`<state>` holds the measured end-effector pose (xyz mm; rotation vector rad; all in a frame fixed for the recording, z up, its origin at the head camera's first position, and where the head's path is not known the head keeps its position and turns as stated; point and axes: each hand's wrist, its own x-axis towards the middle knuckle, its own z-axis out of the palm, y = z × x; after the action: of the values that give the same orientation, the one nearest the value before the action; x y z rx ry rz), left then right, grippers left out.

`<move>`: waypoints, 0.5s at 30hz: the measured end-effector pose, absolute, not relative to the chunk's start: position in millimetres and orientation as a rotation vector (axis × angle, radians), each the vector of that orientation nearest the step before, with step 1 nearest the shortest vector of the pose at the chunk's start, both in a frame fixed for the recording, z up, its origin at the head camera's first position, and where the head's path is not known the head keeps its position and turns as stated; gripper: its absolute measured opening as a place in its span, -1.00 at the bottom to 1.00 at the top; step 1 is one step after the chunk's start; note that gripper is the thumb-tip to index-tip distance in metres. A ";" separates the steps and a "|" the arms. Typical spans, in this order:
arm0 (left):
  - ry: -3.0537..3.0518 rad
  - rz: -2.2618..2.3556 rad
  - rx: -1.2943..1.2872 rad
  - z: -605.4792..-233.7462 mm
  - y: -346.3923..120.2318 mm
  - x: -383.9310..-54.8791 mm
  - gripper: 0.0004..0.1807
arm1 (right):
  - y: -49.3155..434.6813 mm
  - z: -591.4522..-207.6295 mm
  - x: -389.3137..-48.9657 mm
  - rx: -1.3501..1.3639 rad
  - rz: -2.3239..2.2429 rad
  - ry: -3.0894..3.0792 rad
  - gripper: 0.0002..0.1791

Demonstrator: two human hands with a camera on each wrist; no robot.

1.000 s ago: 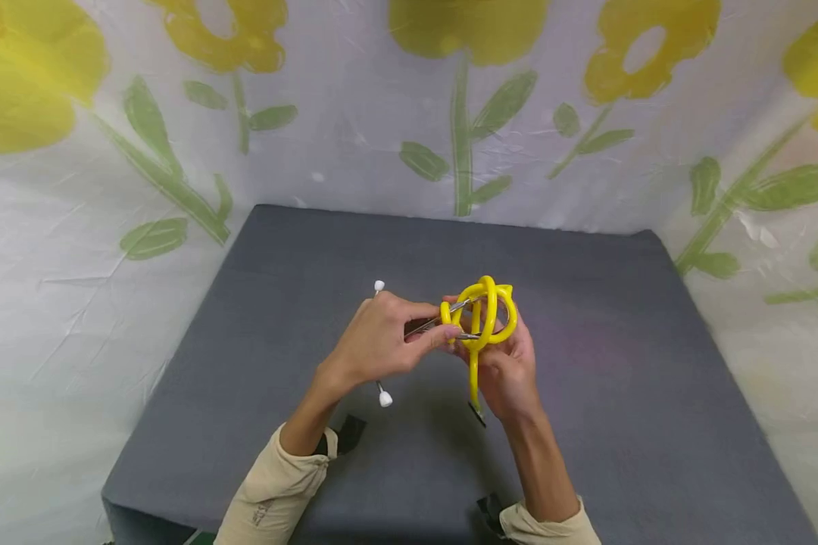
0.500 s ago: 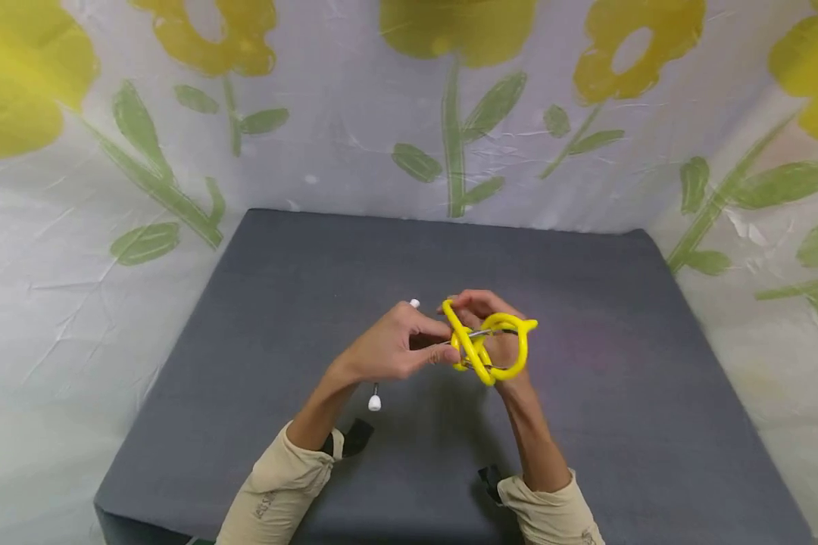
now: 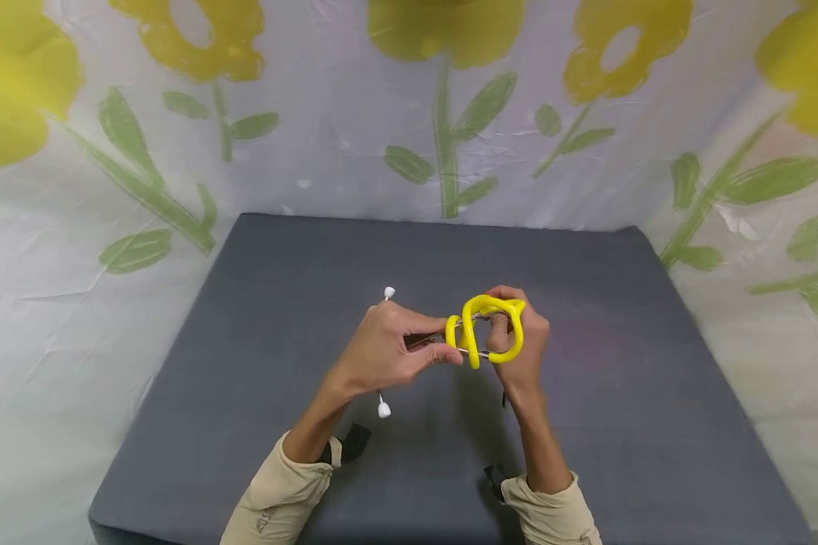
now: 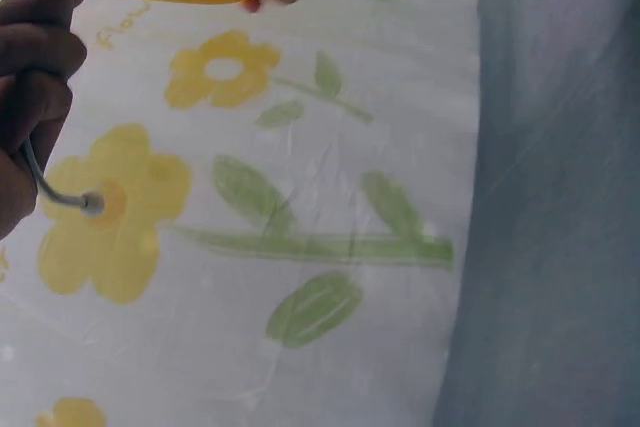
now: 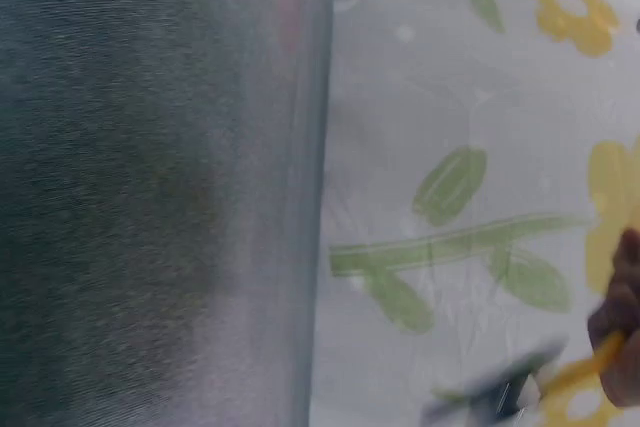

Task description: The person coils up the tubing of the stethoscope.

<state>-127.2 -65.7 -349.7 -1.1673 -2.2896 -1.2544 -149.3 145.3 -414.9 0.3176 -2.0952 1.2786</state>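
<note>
Between the hands is a stethoscope with yellow tubing [image 3: 469, 329], looped around its metal ear tubes. My left hand [image 3: 382, 344] pinches it at the left end of the loops, thumb below and fingers above. White ear tips [image 3: 384, 409] poke out above and below that hand; one grey-looking ear tip [image 4: 92, 204] shows in the left wrist view. At the right side of the loops, my right hand [image 3: 526, 348] curls its fingers on the tubing. In the right wrist view a blurred dark chest piece [image 5: 500, 397] hangs from the yellow tube near the right hand's fingers.
A grey cloth-covered table [image 3: 313, 265] lies under the hands. Behind and beside it hangs a white sheet [image 3: 341, 113] painted with yellow flowers and green leaves. Dark straps [image 3: 356, 440] sit at the beige cuffs.
My right hand has shifted up and right, turning over with curled fingers. The yellow loops have changed shape, and the tail of tubing that hung below is out of sight. My left hand keeps its pinch.
</note>
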 end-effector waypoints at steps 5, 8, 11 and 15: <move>-2.339 -0.969 -0.879 -350.8 -71.7 -130.7 -0.71 | 141.5 -417.4 -130.5 0.390 1.311 -2.245 -0.91; -2.364 -0.811 -0.761 -354.7 -73.8 -136.6 -0.67 | 139.6 -412.6 -117.7 0.500 1.303 -2.282 -0.89; -2.357 -0.704 -0.697 -359.3 -75.8 -142.9 -0.63 | 137.8 -402.6 -107.3 0.639 1.186 -2.329 -0.83; -2.343 -0.586 -0.627 -365.8 -79.8 -150.0 -0.60 | 137.7 -386.1 -96.4 0.766 0.887 -2.416 -0.82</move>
<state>-150.0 -79.8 -365.8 -0.6271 -2.3430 -0.5862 -96.4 137.7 -386.1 0.7662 -2.4159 0.8870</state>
